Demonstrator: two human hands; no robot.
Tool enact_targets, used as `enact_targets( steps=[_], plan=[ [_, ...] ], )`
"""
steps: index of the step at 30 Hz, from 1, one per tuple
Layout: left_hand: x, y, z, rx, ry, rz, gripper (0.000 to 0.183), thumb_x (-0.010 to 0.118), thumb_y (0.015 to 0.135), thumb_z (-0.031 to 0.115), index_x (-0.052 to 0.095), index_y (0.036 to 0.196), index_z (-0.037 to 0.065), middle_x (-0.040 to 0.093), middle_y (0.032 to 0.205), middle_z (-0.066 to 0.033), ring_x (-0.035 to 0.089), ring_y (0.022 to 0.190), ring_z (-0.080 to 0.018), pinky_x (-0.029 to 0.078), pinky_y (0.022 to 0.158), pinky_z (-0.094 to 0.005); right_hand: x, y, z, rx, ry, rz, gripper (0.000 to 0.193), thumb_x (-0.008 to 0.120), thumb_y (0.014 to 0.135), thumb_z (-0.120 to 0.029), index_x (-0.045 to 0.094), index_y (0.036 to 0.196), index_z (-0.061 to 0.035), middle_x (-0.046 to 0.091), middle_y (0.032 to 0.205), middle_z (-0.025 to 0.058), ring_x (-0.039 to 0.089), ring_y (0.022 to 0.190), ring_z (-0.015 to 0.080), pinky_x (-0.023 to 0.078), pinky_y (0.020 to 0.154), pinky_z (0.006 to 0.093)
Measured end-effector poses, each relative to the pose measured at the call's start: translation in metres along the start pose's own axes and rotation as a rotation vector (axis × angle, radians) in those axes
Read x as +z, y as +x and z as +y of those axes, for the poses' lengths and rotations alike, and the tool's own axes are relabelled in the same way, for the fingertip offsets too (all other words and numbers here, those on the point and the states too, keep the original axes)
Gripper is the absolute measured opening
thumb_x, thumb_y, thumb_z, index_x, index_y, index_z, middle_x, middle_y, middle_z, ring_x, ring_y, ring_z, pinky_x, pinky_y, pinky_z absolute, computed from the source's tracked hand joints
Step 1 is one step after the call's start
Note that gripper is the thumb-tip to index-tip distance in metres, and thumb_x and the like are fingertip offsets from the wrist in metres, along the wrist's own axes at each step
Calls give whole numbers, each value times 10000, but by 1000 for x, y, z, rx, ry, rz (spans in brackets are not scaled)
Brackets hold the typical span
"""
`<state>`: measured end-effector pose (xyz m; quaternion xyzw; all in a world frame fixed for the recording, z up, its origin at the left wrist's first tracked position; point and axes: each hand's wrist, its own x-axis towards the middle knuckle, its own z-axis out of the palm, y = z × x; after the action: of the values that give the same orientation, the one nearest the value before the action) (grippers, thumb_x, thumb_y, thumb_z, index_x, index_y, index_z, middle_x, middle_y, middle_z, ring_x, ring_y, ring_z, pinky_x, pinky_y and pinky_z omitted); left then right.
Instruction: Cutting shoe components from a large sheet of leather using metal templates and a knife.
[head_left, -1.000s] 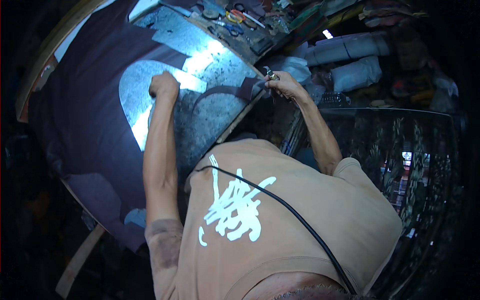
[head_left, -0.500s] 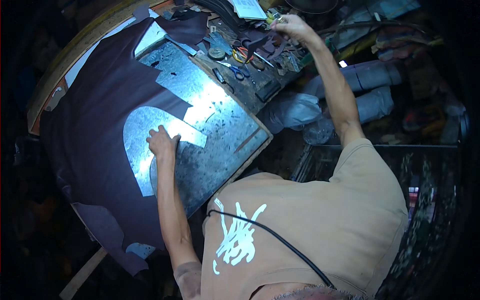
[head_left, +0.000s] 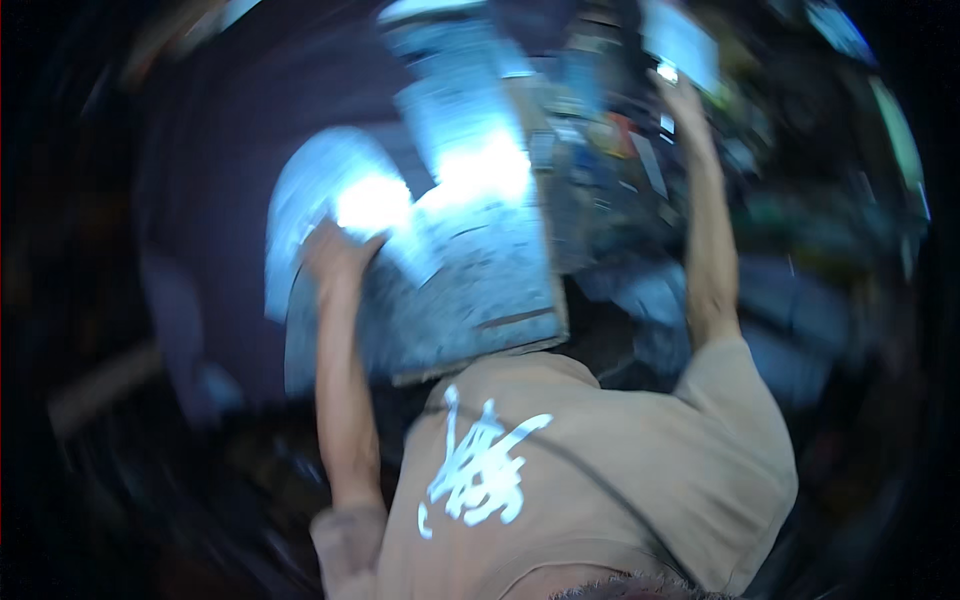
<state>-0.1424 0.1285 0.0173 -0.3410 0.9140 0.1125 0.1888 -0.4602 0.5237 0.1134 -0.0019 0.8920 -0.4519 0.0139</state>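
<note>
My left hand point(head_left: 342, 252) lies open, thumb apart, on a pale grey arch-shaped flat piece point(head_left: 300, 190). Under that piece spreads a large dark purplish-brown sheet, apparently leather point(head_left: 215, 160). It partly covers a scuffed grey metal-topped board point(head_left: 460, 265), whose surface glares under bright light. My right arm reaches far out to the right, and my right hand point(head_left: 682, 98) is closed at the far bench, beside white papers point(head_left: 682, 45). A small bright thing shows at its fingertips, too smeared to name.
Blurred tools and scraps point(head_left: 605, 135) crowd the bench right of the board. Pale wrapped bundles point(head_left: 790, 310) lie beyond my right arm. A dark cable point(head_left: 600, 480) crosses my tan shirt. At the left, a wooden strip point(head_left: 105, 390) sticks out below the dark sheet.
The whole view has turned and blurred; the board's right edge, slanted before, runs nearly upright. My left hand stays on the arch-shaped piece. My right hand remains by the papers.
</note>
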Motion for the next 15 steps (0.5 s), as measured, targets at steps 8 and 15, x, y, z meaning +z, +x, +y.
enact_targets(
  steps=[8,15],
  plan=[
    [-7,-20,25,-359,-197,-30,1248,700,601,758,175,1521,98,145,1546,-248,115,1414,-489,239,1079,-630,262,-114,-144,-996,-89,-1091,415,580,916,-138,532,1323,-78,645,1180,129,647,1030,251,505,859,325],
    [6,-30,14,-349,-183,106,1255,703,611,728,204,1491,-15,183,1522,-268,143,1406,-486,178,1105,-618,429,-228,-204,-1636,-209,-1368,339,601,894,-251,639,1213,-141,659,1167,97,632,1043,305,502,909,407]
  ],
)
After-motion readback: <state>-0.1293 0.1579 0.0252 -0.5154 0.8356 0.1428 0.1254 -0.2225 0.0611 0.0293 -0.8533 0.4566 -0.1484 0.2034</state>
